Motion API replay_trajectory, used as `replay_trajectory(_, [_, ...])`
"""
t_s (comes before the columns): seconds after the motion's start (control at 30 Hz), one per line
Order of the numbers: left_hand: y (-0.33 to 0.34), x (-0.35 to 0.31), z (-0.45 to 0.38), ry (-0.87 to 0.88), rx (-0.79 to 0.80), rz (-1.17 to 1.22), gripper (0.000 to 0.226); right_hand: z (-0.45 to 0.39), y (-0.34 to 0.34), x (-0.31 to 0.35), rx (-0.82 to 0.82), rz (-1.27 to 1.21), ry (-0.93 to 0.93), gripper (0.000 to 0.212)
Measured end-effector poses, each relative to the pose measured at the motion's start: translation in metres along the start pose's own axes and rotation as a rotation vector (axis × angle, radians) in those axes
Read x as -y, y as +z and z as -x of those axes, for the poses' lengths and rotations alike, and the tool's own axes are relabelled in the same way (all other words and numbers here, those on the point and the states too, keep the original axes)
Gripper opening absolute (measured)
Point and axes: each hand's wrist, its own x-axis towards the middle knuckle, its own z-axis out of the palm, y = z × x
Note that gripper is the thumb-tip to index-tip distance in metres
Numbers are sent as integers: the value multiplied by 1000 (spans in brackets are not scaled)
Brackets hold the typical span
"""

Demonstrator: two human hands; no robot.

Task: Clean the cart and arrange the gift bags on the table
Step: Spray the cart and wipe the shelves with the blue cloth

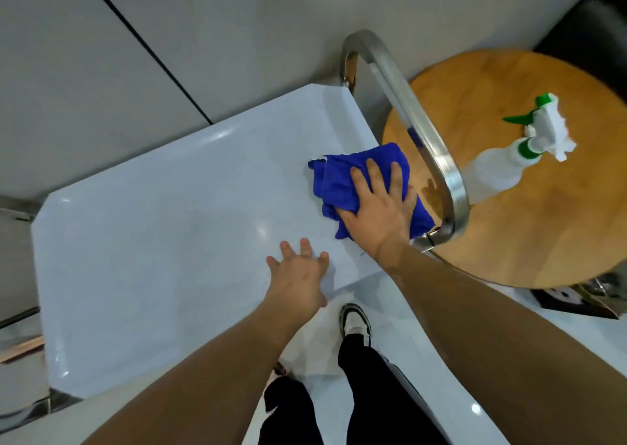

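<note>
The cart's white top tray (163, 241) fills the middle of the view, with a steel handle (417, 132) arching over its right end. My right hand (380, 207) presses flat on a crumpled blue cloth (342, 179) at the tray's right side, just inside the handle. My left hand (298, 275) rests with fingers spread on the tray's near edge and holds nothing. No gift bags are in view.
A round wooden table (529, 227) stands to the right of the cart, and a white spray bottle (509, 159) with a green trigger lies on it. A grey wall runs behind the cart. My legs and a shoe (354, 322) are below the tray's edge.
</note>
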Motion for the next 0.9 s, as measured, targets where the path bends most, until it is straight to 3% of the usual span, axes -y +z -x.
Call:
replay_trajectory(0.1, [-1,-1,0,-7,12,-3,90,23,10,0,-57,3,46,72])
replay_trajectory(0.2, [3,0,0,1,-7,31,90,59,23,-5,-143,41,-29,71])
replay_trajectory(0.37, [11,0,0,18,-140,94,63,116,57,-12,-437,-145,40,66])
replay_trajectory(0.47, [23,2,0,32,-226,63,80,115,64,-3,-556,-347,171,67])
replay_trajectory(0.63, [29,14,11,50,-258,239,86,106,65,8,-550,-483,274,69])
replay_trajectory(0.77, [22,8,19,-6,-233,295,86,99,84,2,-679,-396,191,69])
replay_trajectory(0.9, [24,9,15,-8,-273,362,87,89,94,12,-809,-366,236,64])
